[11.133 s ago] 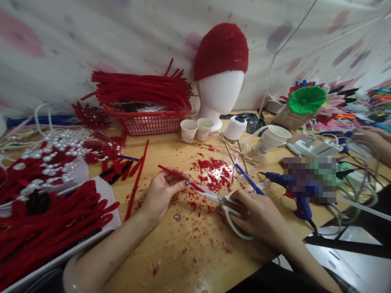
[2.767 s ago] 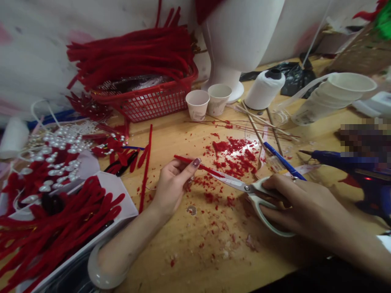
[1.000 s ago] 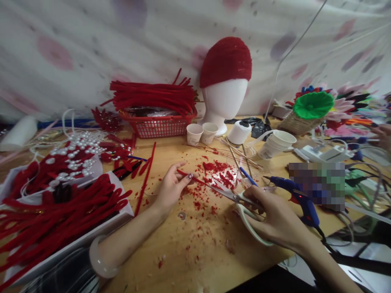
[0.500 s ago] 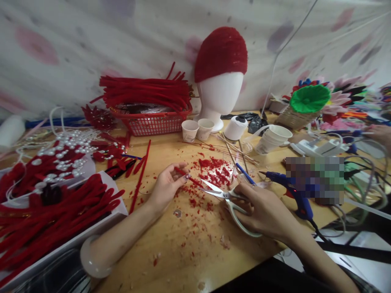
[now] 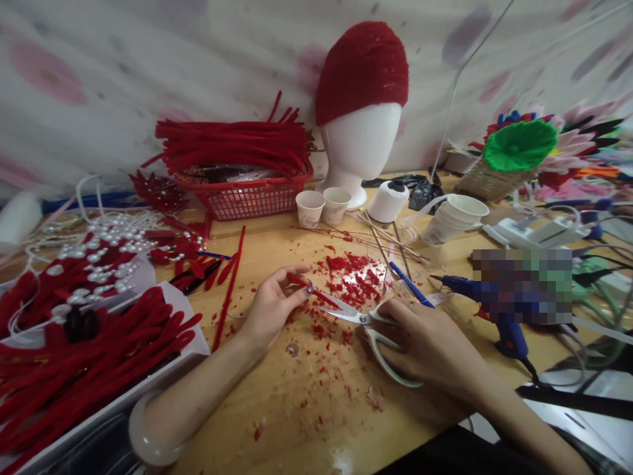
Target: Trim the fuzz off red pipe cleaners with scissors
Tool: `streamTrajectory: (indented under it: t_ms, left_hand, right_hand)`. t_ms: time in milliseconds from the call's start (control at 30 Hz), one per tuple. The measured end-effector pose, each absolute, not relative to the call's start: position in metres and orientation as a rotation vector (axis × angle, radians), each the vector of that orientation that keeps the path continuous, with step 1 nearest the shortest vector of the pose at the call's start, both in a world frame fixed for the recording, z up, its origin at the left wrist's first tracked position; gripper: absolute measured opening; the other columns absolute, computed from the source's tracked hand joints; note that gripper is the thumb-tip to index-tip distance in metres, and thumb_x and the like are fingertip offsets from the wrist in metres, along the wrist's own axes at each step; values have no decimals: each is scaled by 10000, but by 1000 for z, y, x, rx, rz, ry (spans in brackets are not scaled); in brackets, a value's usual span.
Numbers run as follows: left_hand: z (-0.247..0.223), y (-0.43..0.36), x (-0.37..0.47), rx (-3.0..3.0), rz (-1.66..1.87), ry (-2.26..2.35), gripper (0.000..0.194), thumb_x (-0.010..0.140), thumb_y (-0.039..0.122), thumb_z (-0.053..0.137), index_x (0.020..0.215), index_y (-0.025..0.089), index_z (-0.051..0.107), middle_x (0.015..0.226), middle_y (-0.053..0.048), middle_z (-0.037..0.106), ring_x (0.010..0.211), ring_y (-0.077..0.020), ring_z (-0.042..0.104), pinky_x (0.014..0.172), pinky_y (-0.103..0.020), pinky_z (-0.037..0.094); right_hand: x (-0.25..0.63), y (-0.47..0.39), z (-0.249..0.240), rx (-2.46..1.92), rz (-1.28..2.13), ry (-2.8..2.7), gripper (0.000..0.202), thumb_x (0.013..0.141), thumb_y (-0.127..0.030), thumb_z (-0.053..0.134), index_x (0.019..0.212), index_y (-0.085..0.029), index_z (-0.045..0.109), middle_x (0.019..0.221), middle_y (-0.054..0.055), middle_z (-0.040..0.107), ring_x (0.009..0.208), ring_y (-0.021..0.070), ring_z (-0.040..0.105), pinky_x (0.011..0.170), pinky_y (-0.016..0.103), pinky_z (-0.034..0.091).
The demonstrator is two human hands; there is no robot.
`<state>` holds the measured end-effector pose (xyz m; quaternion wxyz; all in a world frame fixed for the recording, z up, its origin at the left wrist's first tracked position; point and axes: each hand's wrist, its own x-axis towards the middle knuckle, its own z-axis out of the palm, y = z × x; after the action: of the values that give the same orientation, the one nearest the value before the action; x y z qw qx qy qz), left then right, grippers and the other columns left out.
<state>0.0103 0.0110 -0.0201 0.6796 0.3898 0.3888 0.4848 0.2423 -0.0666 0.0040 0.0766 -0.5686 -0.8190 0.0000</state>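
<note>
My left hand (image 5: 270, 303) pinches a thin red chenille stem (image 5: 298, 280) between thumb and fingers, its free end pointing right. In my right hand (image 5: 438, 343) is a pair of scissors (image 5: 364, 318) with pale handles. The blades stand slightly apart and lie along the stem's free end, close to my left fingertips; whether they touch it I cannot tell. Beneath and behind the blades, red fluff clippings (image 5: 353, 277) are scattered over the wooden table (image 5: 287, 422). Another long red stem (image 5: 230, 290) rests on the table left of my left hand.
A red basket (image 5: 247, 201) of chenille stems and a white foam head (image 5: 359, 142) with a red covering stand behind. Paper cups (image 5: 310, 208), a thread cone (image 5: 389, 201) and a blue pen (image 5: 411, 284) lie near. Glue gun (image 5: 465, 287) at right; box of red stems (image 5: 99, 356) at left.
The scissors have moved left along the stem towards my left fingers, and their blades are closer together. The view has shifted slightly; another person's hand at the right edge is now out of sight.
</note>
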Motion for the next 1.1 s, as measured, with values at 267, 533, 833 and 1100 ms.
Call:
streamTrajectory:
  t_ms: [267, 533, 833, 1100]
  left_hand:
    - [-16, 11, 10, 887, 1078, 892, 304, 636, 143, 755, 927, 176, 675, 753, 13, 638, 688, -83, 565, 651, -192, 447]
    - [-17, 10, 11, 877, 1086, 904, 276, 635, 129, 756, 897, 186, 692, 768, 15, 647, 692, -78, 567, 659, -184, 446]
    - [-13, 8, 12, 827, 1099, 934, 221, 644, 167, 753, 864, 184, 729, 821, -3, 657, 762, -93, 558, 725, -199, 437]
    - [-12, 9, 14, 731, 1113, 947, 226, 616, 175, 768, 842, 166, 751, 826, -13, 681, 764, -92, 558, 722, -194, 432]
  right_hand:
    - [238, -66, 3, -1672, -137, -2460, 195, 817, -399, 529, 847, -207, 504, 644, 15, 559, 551, 156, 513, 524, 258, 326]
    - [241, -67, -3, -1668, -164, -2456, 216, 822, -418, 527, 829, -205, 491, 619, 7, 557, 525, 152, 510, 510, 255, 307]
    - [243, -68, -6, -1650, -191, -2433, 208, 846, -408, 492, 827, -201, 490, 652, 27, 580, 534, 143, 496, 510, 250, 304]
    - [245, -69, -7, -1604, -267, -2422, 218, 843, -409, 514, 791, -198, 494, 588, -2, 523, 492, 131, 469, 493, 249, 279]
